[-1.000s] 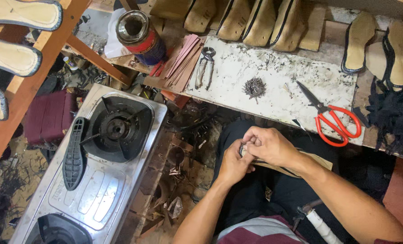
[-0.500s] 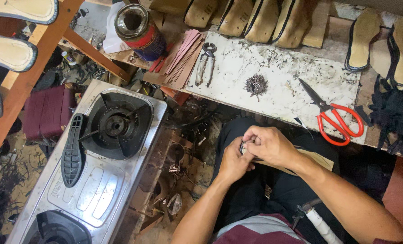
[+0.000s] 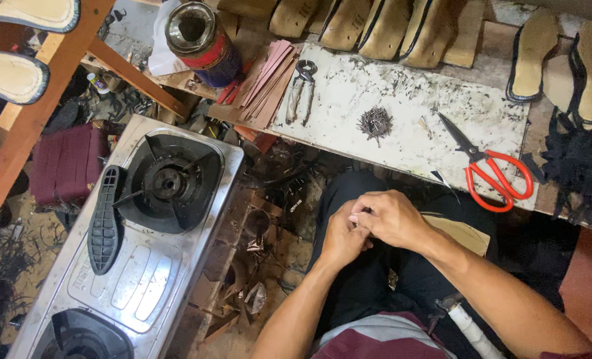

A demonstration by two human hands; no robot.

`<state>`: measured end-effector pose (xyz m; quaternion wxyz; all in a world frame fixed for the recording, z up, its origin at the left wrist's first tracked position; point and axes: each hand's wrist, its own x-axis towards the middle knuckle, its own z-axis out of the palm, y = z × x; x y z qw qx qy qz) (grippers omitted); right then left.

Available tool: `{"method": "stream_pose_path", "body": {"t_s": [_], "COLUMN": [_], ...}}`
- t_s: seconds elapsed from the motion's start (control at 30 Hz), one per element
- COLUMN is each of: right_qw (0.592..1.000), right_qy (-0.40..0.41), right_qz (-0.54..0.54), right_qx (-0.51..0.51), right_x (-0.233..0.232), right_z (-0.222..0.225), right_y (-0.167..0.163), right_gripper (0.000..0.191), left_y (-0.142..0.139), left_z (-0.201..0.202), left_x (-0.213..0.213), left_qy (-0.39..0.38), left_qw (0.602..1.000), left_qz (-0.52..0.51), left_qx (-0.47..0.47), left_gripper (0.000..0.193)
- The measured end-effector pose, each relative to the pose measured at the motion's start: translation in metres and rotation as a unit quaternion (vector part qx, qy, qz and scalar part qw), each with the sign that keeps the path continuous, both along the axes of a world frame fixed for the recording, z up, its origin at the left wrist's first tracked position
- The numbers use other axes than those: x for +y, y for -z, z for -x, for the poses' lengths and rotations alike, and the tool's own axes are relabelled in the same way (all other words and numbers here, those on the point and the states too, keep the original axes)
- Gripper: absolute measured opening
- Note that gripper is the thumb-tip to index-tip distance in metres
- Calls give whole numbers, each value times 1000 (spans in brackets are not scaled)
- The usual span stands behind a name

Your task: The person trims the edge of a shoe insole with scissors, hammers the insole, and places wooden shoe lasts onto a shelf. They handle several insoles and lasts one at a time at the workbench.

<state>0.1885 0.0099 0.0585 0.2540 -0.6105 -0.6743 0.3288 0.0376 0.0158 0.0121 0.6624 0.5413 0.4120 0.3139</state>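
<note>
Both hands are meeting over the lap, right hand lying over the left hand, fingers curling closed around something hidden.

Pressed together over the lap: left hand and right hand, fingers interlocked around something too small and hidden to make out. Right over left, knuckles up, thumb tucked in. Beneath the right wrist, a flat tan sole piece lying across the dark trousers, pointed end toward the right, partly covered by the forearm
</note>
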Motion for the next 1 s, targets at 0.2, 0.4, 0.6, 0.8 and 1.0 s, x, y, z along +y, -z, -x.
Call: {"method": "stream_pose_path", "body": {"t_s": [0.2,0.4,0.6,0.8,1.0], "right_qw": [991,968,991,967,903], "right_qy": [45,81,109,146,79], "right_qz": [107,158,-11,99,343], "right_qx": [64,175,77,-185,-247], "right_x": [-4,-11,-57,-198,-280], "right_z": [-7,-10,-25,-53,-82], "right_y": [-2,-4,-8,7,43], "right_gripper": [17,16,20,44,85], "left_y": [-5,-9,-17,-21,-16], "left_z": [-3,-2,-2,3,-3], "left_x": [-3,-8,-8,-3,-4], "left_qy": [-6,0,-4,-5,-4], "left_qw": [999,999,998,997,997], "left_qz": [4,-6,28,61,62], "left_qx": [46,43,47,53,47], "left_gripper": [27,32,42,46,47]}}
